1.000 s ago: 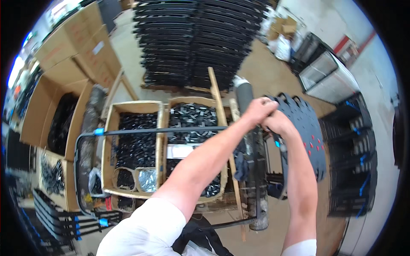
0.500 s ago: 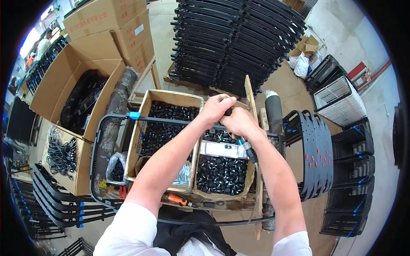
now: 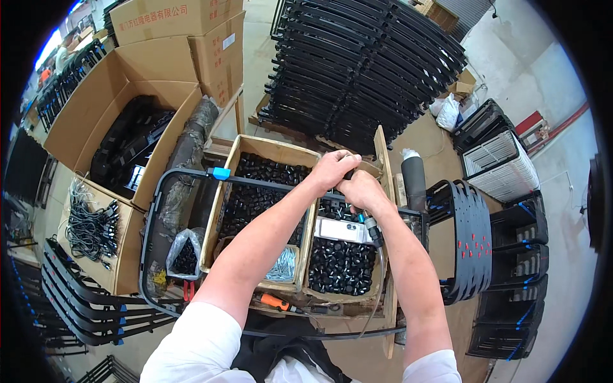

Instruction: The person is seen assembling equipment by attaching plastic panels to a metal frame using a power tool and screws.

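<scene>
My right hand (image 3: 364, 191) is closed around a pneumatic screwdriver (image 3: 372, 230), whose teal-collared black tail sticks out below it with a hose attached. Just beyond, my left hand (image 3: 333, 170) is closed too, fingers curled at a dark piece by the tool's front end; what it grips is mostly hidden. Both hands are at the far bar of a black tubular frame (image 3: 148, 239) that lies across the bench and carries a blue clip (image 3: 221, 173). Under my forearms are a wooden box of black knobs (image 3: 265, 171) and another of black-headed screws (image 3: 341, 268).
A white phone (image 3: 340, 230) lies on the screws. Silver screws (image 3: 281, 264) fill a small compartment beside an orange-handled tool (image 3: 274, 301). Cardboard boxes (image 3: 220, 51) stand at left, stacked black frames (image 3: 364, 70) ahead, curved black panels (image 3: 472, 242) at right.
The view has shifted, so the bench appears a little farther right. Both hands stay together at the far bar, with the screwdriver still in my right hand.
</scene>
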`<control>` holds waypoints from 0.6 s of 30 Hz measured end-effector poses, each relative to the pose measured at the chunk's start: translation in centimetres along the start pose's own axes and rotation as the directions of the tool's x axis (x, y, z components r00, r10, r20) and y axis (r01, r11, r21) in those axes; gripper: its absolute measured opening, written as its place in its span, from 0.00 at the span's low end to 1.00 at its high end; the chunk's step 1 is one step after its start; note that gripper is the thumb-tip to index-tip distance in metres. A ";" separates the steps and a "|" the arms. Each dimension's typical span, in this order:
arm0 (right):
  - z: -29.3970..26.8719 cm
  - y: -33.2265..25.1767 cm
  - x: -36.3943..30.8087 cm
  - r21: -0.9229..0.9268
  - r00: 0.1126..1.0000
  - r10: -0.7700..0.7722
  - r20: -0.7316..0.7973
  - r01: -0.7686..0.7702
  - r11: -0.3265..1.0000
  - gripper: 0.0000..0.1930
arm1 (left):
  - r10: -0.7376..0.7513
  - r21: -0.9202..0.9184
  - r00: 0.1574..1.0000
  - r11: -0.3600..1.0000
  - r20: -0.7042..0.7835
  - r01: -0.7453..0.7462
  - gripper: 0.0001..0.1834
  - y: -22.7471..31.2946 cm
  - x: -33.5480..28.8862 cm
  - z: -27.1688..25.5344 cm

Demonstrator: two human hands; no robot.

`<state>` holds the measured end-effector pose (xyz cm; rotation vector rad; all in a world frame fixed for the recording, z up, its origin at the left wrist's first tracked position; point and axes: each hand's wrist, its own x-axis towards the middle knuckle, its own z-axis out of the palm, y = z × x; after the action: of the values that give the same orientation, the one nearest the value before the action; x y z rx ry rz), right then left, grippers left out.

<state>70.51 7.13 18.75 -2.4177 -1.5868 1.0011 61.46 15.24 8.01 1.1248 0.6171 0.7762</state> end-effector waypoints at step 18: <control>1.9 3.0 4.4 0.221 0.996 -0.004 0.093 -0.017 0.975 0.10 | 0.015 0.003 1.000 1.000 0.009 -0.015 0.20 -1.5 -0.4 -0.4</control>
<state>72.92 8.95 13.92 -2.2586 -1.4082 1.2370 61.26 14.79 6.52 1.1361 0.6025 0.7828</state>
